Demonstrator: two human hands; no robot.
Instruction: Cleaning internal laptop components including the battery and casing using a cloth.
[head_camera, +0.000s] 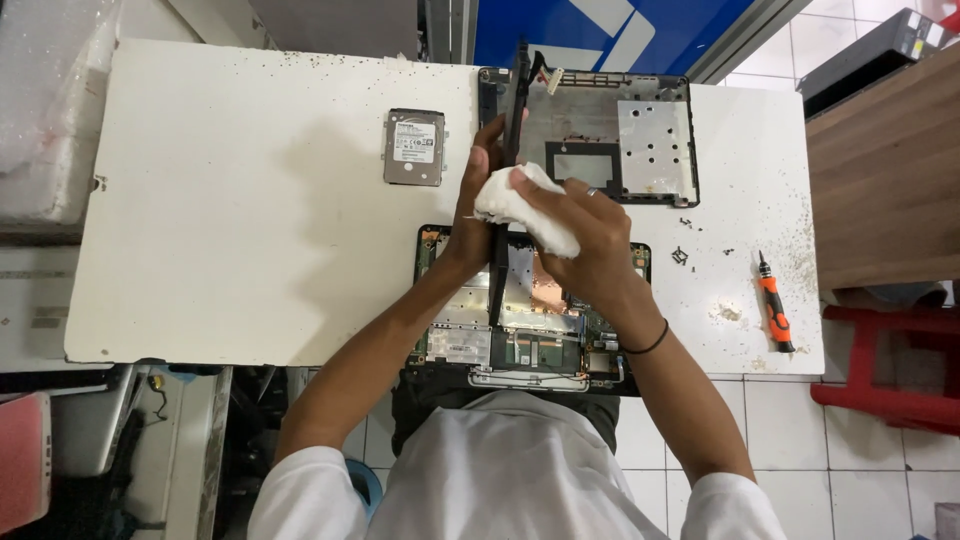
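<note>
Wiping seems under way: the left hand (480, 190) grips a thin black panel (508, 150) upright near the table's (230, 250) far edge; the right hand (590, 235) clasps a white cloth (520, 205) against it; next probably calls for steady strokes along the panel.

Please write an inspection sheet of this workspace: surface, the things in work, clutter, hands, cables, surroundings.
Surface: white table, speckled with debris.
Things in work: thin black panel held on edge; white cloth against it; opened laptop base below.
Clutter: hard drive, bottom cover, orange screwdriver, loose screws.
Hands: left hand grips panel; right hand presses cloth.
Cables: short connector lead at cover.
Surroundings: red stool, tiled floor.
</note>
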